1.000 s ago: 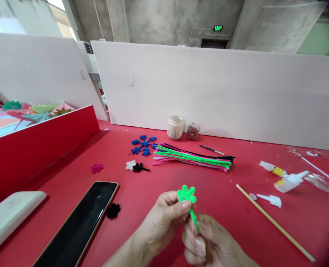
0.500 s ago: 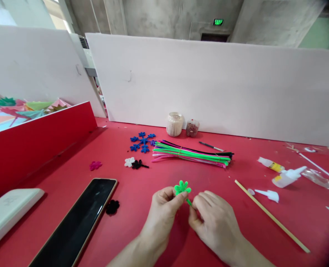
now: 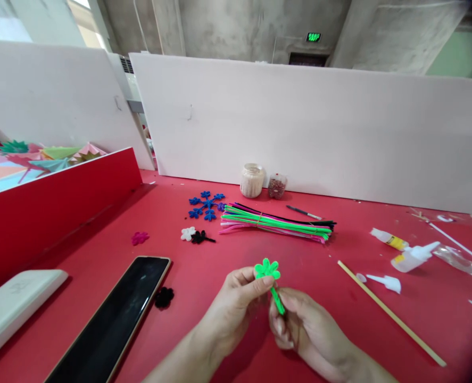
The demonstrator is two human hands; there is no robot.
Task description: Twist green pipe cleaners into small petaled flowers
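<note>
Between the thumb and fingers of my left hand (image 3: 236, 298) is a bright green pipe-cleaner flower (image 3: 267, 269), its rounded petals turned upward. A short, doubled green stem slants down from it to the right. My right hand (image 3: 307, 324) is closed at the lower part of that stem, fingers curled beneath. Beyond both hands lies a banded bundle of pipe cleaners (image 3: 275, 223) in green, pink, white and black. To its left rest a blue snowflake-like pipe-cleaner piece (image 3: 207, 205), a white flower (image 3: 188, 233) and a black flower with a stem (image 3: 199, 237).
A phone (image 3: 112, 319) and a white power-bank-like block (image 3: 20, 308) lie at left, near another black flower (image 3: 164, 298) and a magenta one (image 3: 140, 238). Right of my hands are a wooden stick (image 3: 391, 313) and glue bottles (image 3: 413, 257). Two jars (image 3: 252, 181) stand before the white panel (image 3: 319, 127).
My right hand has turned, so more of the green stem shows above its fingers. The flower has shifted slightly right with my left hand. The view has moved a little.
</note>
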